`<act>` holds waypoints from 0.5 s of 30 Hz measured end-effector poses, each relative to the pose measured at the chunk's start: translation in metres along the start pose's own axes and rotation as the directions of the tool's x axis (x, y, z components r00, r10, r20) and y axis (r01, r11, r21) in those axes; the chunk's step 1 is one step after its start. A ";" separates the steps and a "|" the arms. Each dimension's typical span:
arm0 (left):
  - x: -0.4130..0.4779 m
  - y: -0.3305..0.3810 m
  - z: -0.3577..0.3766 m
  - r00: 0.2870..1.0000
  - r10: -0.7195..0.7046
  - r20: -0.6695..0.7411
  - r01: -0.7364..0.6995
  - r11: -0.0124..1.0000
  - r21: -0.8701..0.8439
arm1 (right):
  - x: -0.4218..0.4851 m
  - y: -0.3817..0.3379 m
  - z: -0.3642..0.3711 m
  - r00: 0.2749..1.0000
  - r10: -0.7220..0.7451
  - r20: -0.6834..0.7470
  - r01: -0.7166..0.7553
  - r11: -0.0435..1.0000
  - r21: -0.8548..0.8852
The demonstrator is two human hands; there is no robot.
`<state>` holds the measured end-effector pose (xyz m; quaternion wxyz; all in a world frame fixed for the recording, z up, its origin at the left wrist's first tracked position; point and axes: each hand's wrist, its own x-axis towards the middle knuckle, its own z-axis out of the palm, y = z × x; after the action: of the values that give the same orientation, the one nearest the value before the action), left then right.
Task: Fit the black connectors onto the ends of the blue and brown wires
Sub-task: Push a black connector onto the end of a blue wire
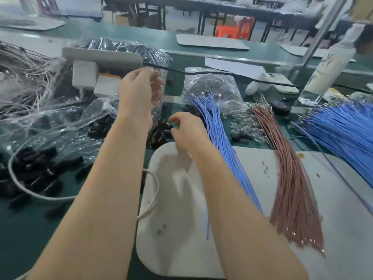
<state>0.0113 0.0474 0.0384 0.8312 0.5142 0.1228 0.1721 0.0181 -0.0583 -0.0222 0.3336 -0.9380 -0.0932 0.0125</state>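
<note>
Your left hand (pixel 139 91) pinches a clear bag (pixel 158 103) above the black connectors (pixel 159 135) on the bench (pixel 40 229). Your right hand (pixel 186 131) curls beside them; whether it holds one, I cannot tell. The blue wires (pixel 220 138) and brown wires (pixel 290 178) lie to its right.

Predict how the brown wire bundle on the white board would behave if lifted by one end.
Probably floppy: the brown wire bundle is thin strands that curve and fan out across the white board. Likely to splay apart, since no tie is visible. Probably light, as the strands look fine.
</note>
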 end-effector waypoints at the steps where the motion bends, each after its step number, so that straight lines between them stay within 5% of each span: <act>1: 0.001 0.001 -0.002 1.000 0.002 0.000 -0.002 1.000 0.003 | 0.001 -0.002 0.002 0.999 -0.018 0.038 0.018 1.000 -0.018; 6: 0.004 -0.002 -0.005 1.000 -0.015 0.000 0.015 1.000 0.017 | 0.008 -0.008 0.001 0.983 -0.057 0.172 0.078 0.990 -0.121; 15: -0.005 -0.021 0.006 0.997 -0.082 0.005 0.081 0.996 0.047 | 0.001 0.000 -0.010 0.997 -0.010 0.078 0.014 0.998 -0.055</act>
<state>0.0121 0.0317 0.0218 0.8258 0.5286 0.1447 0.1333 0.0203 -0.0648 -0.0143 0.3038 -0.9451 -0.1120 0.0447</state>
